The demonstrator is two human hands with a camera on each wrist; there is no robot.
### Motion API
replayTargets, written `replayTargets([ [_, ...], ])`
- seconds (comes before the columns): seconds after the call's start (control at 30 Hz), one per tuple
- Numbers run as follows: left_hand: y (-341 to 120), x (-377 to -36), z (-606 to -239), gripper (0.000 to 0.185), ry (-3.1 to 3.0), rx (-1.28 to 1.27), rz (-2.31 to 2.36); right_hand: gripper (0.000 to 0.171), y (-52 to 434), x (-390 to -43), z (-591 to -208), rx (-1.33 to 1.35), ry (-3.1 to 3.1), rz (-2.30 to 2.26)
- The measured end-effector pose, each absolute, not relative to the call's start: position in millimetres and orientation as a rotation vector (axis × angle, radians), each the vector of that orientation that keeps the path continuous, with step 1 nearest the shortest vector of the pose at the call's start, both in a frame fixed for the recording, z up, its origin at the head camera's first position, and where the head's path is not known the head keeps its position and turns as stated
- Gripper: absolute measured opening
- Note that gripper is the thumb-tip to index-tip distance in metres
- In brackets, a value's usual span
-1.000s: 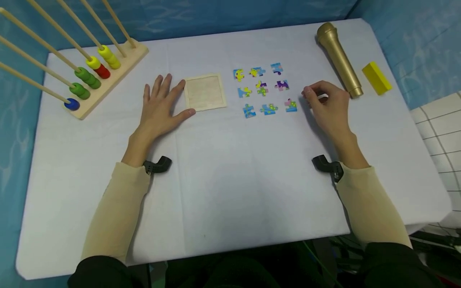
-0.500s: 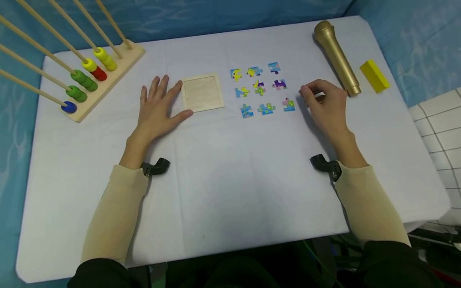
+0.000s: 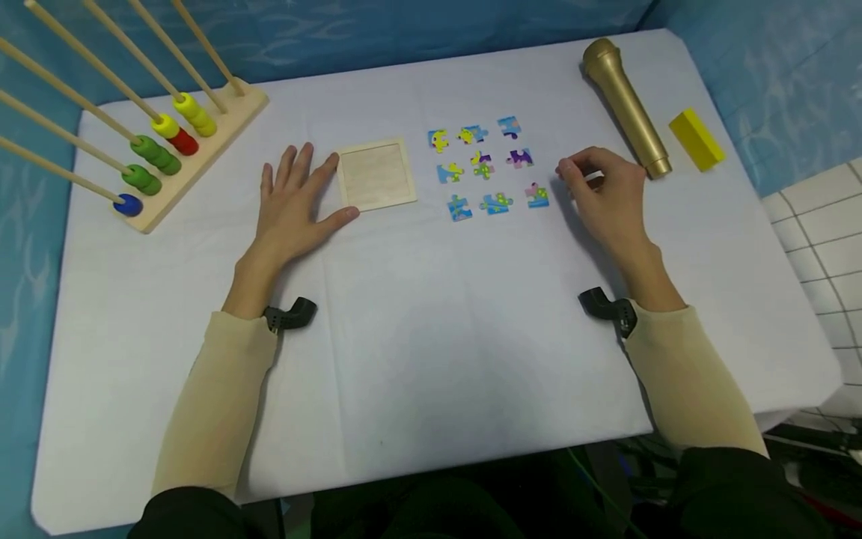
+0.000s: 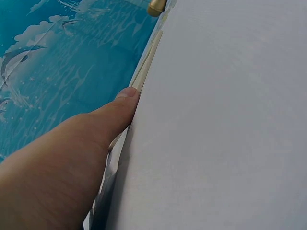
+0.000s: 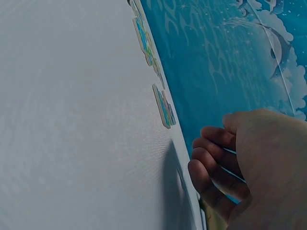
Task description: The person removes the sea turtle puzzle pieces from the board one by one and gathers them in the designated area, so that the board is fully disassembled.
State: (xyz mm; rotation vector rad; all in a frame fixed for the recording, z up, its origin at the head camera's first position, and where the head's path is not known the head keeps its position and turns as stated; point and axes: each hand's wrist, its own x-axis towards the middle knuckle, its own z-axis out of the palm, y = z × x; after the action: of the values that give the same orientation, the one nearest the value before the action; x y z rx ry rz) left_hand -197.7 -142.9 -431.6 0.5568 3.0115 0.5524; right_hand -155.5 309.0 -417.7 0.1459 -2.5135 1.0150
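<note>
My left hand (image 3: 289, 202) lies spread on the table in the head view, with index fingertip and thumb tip at the left edge of a square wooden puzzle tray (image 3: 377, 176). In the left wrist view the thumb (image 4: 115, 115) meets the tray's thin edge (image 4: 149, 62). Several colourful jigsaw pieces (image 3: 496, 203) lie apart in three rows right of the tray. Beside them is my right hand (image 3: 602, 191), fingers loosely curled and holding nothing. The right wrist view shows its fingers (image 5: 211, 177) raised off the cloth, near the closest jigsaw piece (image 5: 164, 108).
A wooden abacus (image 3: 202, 165) with upright rods and coloured beads stands at the back left. A gold microphone (image 3: 626, 108) and a yellow block (image 3: 697, 140) lie at the back right. White cloth (image 3: 417, 322) covers the table, with blue curtains (image 3: 404, 30) behind.
The head view has shifted a little, so everything sits slightly further left in it. Both hands, the tray and the jigsaw pieces keep their places on the table.
</note>
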Motion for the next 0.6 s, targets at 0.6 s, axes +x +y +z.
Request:
replayTargets([
  [0.6, -144.6, -196.0, -431.3, 0.087, 3.017, 0.558, 0.544, 0.029, 308.3, -154.9, -421.3, 0.153, -2.515, 1.012],
])
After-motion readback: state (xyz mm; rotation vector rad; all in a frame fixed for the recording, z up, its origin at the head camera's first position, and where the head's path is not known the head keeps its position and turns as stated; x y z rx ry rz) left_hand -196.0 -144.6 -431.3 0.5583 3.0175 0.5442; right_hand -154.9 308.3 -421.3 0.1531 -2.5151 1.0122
